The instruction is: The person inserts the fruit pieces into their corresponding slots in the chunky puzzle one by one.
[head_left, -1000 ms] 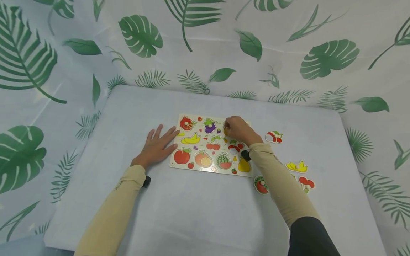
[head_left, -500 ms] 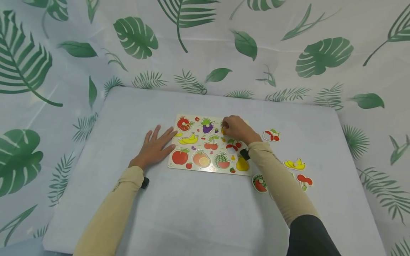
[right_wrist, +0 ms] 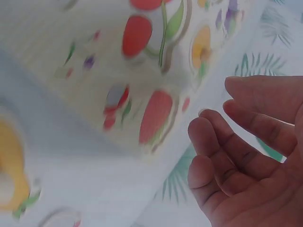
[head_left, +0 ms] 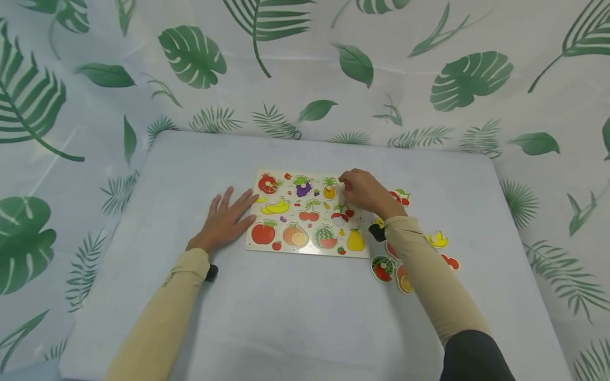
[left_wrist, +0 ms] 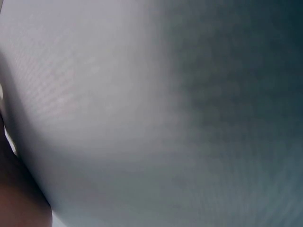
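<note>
A fruit puzzle board (head_left: 307, 250) lies flat on the table. My left hand (head_left: 224, 222) is spread flat, fingertips at the board's left edge; only a strip of that hand (left_wrist: 21, 203) shows in the left wrist view. My right hand (head_left: 367, 193) is over the board's top right corner. In the right wrist view this hand (right_wrist: 251, 156) has loosely bent fingers, thumb apart and nothing between them. Just left of it, a pineapple piece (head_left: 330, 188) sits on the board. A pomegranate piece (head_left: 268, 184) and a grape piece (head_left: 303, 187) with knobs sit in the same row.
Loose pieces lie right of the board: watermelon (head_left: 383, 269), orange (head_left: 405, 280), bananas (head_left: 437, 239), cherries (head_left: 450, 261) and a red fruit piece (head_left: 400, 197). My right sleeve (head_left: 436, 286) covers part of them. A leaf-patterned curtain (head_left: 352, 124) hangs behind the table.
My right hand has let go of the pineapple piece and moved right, uncovering it on the board. My left hand has stayed at the board's edge. The head view has shifted slightly.
</note>
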Motion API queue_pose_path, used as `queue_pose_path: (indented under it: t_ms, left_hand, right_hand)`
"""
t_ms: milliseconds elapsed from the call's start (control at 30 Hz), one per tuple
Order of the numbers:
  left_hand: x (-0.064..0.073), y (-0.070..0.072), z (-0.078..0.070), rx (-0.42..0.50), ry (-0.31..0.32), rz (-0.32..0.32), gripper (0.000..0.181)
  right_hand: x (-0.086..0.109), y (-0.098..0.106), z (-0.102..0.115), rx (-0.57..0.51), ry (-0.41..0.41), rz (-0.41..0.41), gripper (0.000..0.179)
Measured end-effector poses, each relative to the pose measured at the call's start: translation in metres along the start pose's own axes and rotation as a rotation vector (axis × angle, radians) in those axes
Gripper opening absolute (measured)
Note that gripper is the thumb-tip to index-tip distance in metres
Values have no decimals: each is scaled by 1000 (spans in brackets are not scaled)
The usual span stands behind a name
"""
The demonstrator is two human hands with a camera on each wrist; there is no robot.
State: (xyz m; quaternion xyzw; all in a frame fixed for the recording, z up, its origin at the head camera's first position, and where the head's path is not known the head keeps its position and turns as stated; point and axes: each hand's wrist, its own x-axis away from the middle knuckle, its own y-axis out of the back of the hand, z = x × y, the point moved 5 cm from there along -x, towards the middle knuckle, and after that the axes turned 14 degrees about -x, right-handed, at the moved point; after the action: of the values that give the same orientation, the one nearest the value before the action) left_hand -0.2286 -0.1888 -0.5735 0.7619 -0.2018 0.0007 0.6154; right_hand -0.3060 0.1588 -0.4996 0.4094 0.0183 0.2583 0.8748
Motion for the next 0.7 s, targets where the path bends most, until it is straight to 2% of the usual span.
queue_pose_path:
  t_ms: [167, 467, 700]
  left_hand:
    - [1, 1, -1, 9, -2, -4, 70]
    - [1, -2, -1, 3, -4, 3, 71]
    - [0, -1, -1, 1, -9, -2, 71]
  right_hand:
    - [16, 22, -11, -10, -36, -30, 33]
    - [46, 69, -43, 14, -107, -117, 32]
    - [79, 86, -63, 22, -185, -138, 33]
